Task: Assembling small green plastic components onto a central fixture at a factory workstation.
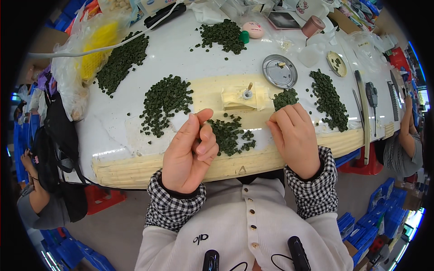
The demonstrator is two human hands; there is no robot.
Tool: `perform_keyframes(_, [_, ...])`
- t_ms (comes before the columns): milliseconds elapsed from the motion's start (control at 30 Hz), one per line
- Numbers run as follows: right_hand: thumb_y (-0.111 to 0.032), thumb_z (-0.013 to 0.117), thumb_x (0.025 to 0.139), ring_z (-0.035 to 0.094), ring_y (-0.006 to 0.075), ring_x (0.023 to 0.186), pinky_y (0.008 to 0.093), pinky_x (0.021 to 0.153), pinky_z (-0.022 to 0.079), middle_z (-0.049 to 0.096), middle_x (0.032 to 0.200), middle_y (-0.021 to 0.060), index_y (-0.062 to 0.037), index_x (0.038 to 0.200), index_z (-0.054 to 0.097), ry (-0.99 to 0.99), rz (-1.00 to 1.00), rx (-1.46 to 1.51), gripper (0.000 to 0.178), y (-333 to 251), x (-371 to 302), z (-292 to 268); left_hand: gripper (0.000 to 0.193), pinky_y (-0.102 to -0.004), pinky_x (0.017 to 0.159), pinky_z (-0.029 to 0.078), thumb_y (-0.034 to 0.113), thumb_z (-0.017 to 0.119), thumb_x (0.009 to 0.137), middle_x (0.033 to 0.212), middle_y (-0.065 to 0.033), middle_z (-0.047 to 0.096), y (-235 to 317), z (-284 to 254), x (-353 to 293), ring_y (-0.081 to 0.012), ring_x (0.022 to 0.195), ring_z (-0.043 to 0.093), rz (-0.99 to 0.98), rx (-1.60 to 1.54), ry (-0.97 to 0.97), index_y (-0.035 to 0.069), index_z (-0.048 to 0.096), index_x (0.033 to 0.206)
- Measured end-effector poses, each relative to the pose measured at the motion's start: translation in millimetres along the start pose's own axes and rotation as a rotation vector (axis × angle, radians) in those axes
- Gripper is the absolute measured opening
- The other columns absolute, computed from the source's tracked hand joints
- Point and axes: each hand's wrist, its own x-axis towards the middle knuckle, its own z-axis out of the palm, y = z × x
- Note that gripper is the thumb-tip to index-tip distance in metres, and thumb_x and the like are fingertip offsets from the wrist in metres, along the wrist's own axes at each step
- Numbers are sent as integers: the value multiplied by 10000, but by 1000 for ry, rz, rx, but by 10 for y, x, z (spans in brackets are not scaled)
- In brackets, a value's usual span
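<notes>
Dark green small pieces (pixel 227 136) lie heaped on the desk (pixel 181 54) between both hands; probably light, stiff, slightly slippery, best pinched singly by the edges. Left hand (pixel 186 151), 8 o'clock of heap: grip half-curled, thumb near index, can't tell if holding any. Right hand (pixel 296 137), 3 o'clock: grip bunched, fingertips near thumb, contents hidden. Taped block (pixel 237 100) at 1 o'clock; bigger piles (pixel 167 101) at 10 and 2.

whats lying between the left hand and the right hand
In the head view, a loose pile of small dark green pieces lies between the left hand and the right hand, closer to the left.
</notes>
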Motion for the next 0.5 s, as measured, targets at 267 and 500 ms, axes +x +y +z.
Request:
perform_keyframes(267, [9,644,813,556,228,615,297,558,441,558,723,112,14,878,578,101,113,391,93,-54,-28,-52,380,-219,614,359,228,356,1028,865,-3,478,-99,152,34,-84,708,394,-24,152,182,-48,470,1264])
perform_keyframes(500, [-34,591,900,630,126,707,244,643,512,654,823,90,29,1033,613,-35,426,1170,148,-118,-105,-87,295,-193,567,346,200,424,1009,846,2,473,-122,142,45,-61,653,376,-3,238,165,-11,509,1198])
